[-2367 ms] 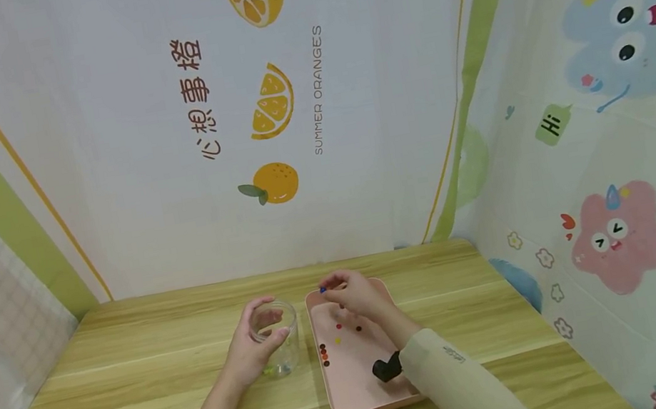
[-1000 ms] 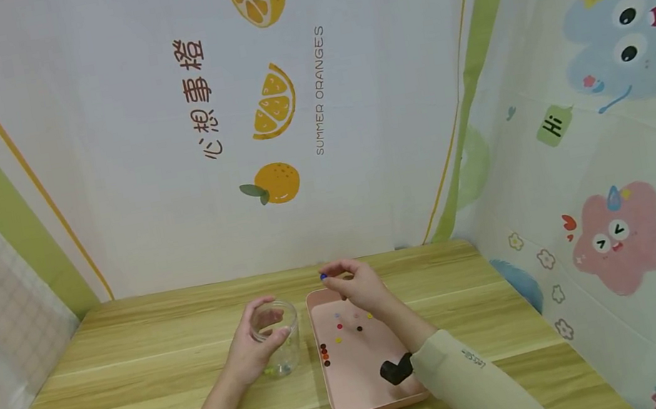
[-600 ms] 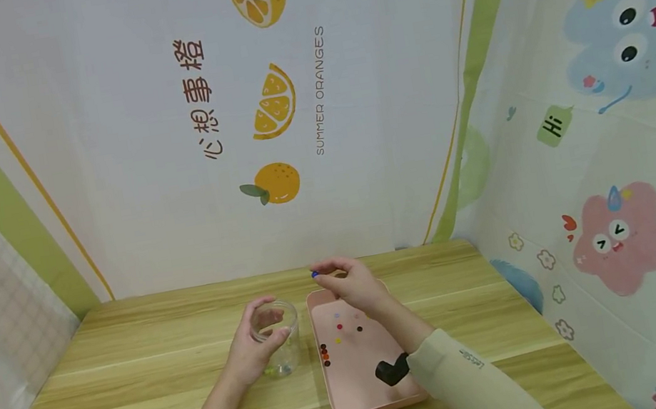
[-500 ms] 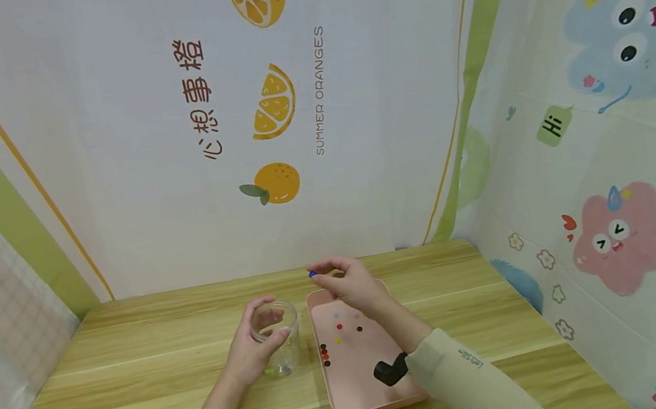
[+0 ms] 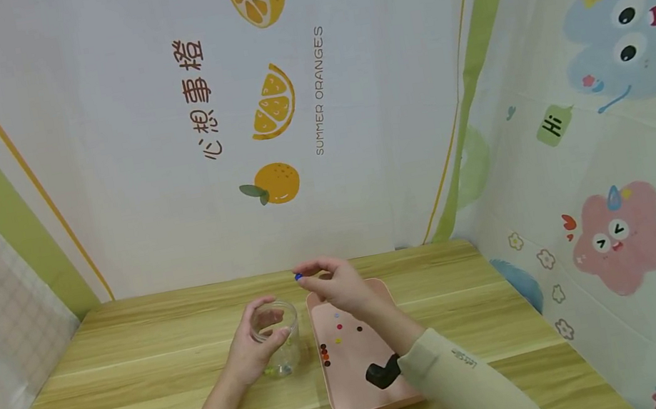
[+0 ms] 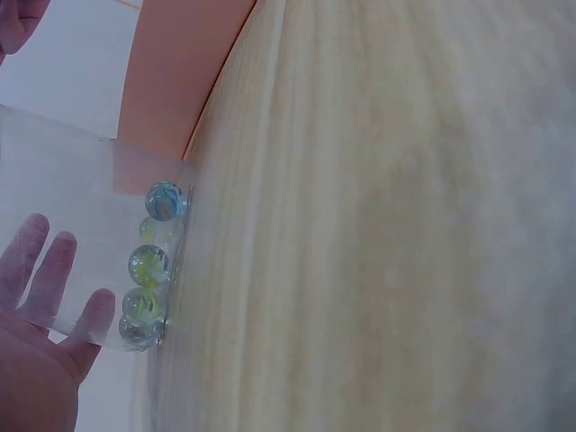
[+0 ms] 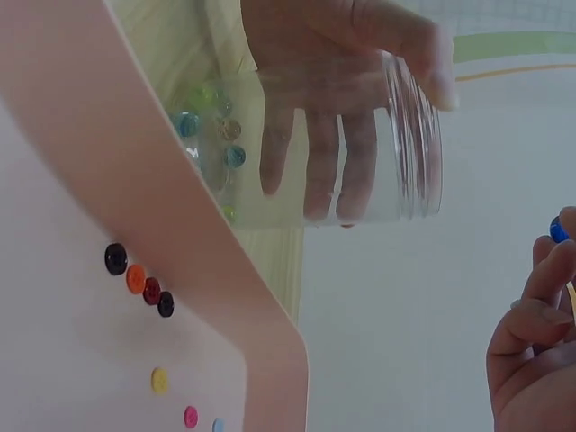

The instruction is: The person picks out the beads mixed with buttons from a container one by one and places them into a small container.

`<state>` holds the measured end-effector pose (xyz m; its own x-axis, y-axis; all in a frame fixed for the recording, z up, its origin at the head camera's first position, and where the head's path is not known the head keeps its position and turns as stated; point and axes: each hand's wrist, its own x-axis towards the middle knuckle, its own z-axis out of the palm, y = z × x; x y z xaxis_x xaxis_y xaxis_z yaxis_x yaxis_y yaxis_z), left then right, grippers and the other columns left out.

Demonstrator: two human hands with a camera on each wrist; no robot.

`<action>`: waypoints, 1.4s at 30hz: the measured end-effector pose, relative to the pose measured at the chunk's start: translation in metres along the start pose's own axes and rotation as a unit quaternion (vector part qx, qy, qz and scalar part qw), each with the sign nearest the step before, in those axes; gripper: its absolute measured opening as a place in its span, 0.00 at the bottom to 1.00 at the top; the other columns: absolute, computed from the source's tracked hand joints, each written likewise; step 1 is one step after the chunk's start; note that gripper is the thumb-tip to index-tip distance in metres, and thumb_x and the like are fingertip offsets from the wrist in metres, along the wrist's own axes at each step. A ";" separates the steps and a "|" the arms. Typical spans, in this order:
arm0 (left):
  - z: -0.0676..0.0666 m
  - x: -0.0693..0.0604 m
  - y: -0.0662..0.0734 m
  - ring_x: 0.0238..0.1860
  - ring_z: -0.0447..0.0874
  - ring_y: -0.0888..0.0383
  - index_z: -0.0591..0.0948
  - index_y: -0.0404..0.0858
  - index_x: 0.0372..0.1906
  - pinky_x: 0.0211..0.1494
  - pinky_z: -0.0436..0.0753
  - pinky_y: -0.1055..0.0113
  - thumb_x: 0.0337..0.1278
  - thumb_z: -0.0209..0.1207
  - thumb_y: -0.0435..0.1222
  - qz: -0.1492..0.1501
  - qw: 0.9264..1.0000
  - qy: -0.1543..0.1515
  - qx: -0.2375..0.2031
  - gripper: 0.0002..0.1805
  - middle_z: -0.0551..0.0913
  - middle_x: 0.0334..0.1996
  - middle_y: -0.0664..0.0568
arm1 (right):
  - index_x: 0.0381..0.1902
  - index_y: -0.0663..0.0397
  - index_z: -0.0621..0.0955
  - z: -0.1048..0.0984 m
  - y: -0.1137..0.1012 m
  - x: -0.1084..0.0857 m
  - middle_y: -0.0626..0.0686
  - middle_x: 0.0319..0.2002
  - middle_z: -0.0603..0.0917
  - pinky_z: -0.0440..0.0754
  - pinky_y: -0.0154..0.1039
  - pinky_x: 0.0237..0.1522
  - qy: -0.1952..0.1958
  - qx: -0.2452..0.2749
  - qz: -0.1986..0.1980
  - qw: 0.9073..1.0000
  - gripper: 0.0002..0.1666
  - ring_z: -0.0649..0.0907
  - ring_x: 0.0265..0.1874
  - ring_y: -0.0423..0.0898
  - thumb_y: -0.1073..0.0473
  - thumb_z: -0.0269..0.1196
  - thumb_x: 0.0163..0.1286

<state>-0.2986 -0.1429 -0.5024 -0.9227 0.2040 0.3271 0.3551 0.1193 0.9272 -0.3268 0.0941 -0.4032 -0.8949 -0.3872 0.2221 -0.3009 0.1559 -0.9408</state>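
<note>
A clear plastic jar (image 5: 286,345) stands upright on the table, gripped near its rim by my left hand (image 5: 253,343). Several glass marbles (image 6: 148,266) lie at its bottom. My right hand (image 5: 338,286) is above the tray's far left corner, to the right of the jar mouth and apart from it. Between thumb and fingertips it pinches a small, shiny, round blue piece (image 5: 298,277); whether marble or button I cannot tell. In the right wrist view a bit of yellow shows by the curled fingers. The pink tray (image 5: 365,386) beside the jar holds several loose buttons (image 7: 159,380).
Four-hole detail is too small to see on most buttons; several dark and orange buttons (image 7: 136,279) form a row along the tray's left wall. The wooden table (image 5: 168,376) meets a printed cloth (image 5: 137,193) at the back and another cloth on the right.
My right hand has lifted the blue piece from over the tray and moved left toward the jar. My left hand and the jar have stayed put.
</note>
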 end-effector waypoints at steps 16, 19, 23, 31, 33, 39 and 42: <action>-0.001 0.000 0.002 0.68 0.79 0.43 0.64 0.34 0.79 0.70 0.74 0.50 0.71 0.66 0.31 -0.011 1.000 0.001 -0.003 0.37 0.79 0.66 0.26 | 0.58 0.53 0.88 0.027 0.002 0.003 0.53 0.54 0.88 0.79 0.34 0.34 -0.032 -0.009 -0.008 0.999 0.15 0.77 0.26 0.41 0.55 0.69 0.78; 0.000 -0.001 0.002 0.69 0.78 0.41 0.65 0.36 0.78 0.70 0.74 0.50 0.72 0.66 0.32 -0.010 1.000 0.001 -0.005 0.36 0.79 0.67 0.25 | 0.58 0.55 0.88 0.031 0.004 0.004 0.53 0.51 0.88 0.78 0.34 0.32 -0.037 -0.007 -0.012 0.999 0.15 0.76 0.25 0.40 0.56 0.69 0.78; 0.000 -0.001 0.002 0.70 0.78 0.40 0.65 0.37 0.78 0.71 0.74 0.47 0.72 0.66 0.33 -0.011 1.000 -0.001 -0.001 0.36 0.79 0.68 0.28 | 0.57 0.55 0.88 0.035 0.006 0.004 0.53 0.49 0.88 0.77 0.34 0.31 -0.044 -0.015 -0.015 0.999 0.15 0.76 0.26 0.41 0.57 0.68 0.78; 0.000 -0.001 0.002 0.70 0.78 0.38 0.65 0.37 0.79 0.73 0.73 0.39 0.72 0.66 0.33 -0.011 1.000 0.000 0.004 0.36 0.82 0.66 0.34 | 0.56 0.51 0.89 0.041 0.011 0.004 0.51 0.48 0.88 0.76 0.33 0.28 -0.047 -0.046 -0.015 0.998 0.12 0.75 0.23 0.40 0.56 0.69 0.79; -0.001 -0.002 0.002 0.70 0.78 0.38 0.65 0.38 0.79 0.73 0.73 0.39 0.72 0.66 0.33 -0.010 1.000 -0.001 0.006 0.36 0.82 0.67 0.34 | 0.56 0.51 0.89 0.042 0.012 0.004 0.51 0.47 0.88 0.77 0.33 0.28 -0.049 -0.053 -0.019 0.997 0.12 0.75 0.23 0.40 0.57 0.69 0.79; -0.001 -0.002 0.002 0.71 0.77 0.39 0.64 0.38 0.79 0.75 0.72 0.35 0.73 0.66 0.34 -0.010 1.000 -0.005 0.005 0.36 0.80 0.69 0.34 | 0.57 0.50 0.89 0.043 0.016 0.004 0.50 0.47 0.88 0.78 0.33 0.29 -0.055 -0.063 -0.019 0.996 0.13 0.76 0.24 0.40 0.55 0.69 0.79; -0.001 -0.002 0.002 0.70 0.77 0.40 0.64 0.38 0.79 0.75 0.72 0.33 0.73 0.66 0.34 -0.011 1.000 -0.005 0.003 0.36 0.80 0.70 0.34 | 0.59 0.49 0.88 0.042 0.017 0.004 0.50 0.47 0.88 0.80 0.34 0.30 -0.054 -0.065 -0.019 0.996 0.14 0.76 0.24 0.40 0.55 0.69 0.79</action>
<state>-0.2965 -0.1439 -0.5014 -0.9287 0.2114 0.3048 0.3357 0.1296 0.9330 -0.3220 0.0566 -0.4294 -0.8433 -0.4898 0.2211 -0.3799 0.2524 -0.8899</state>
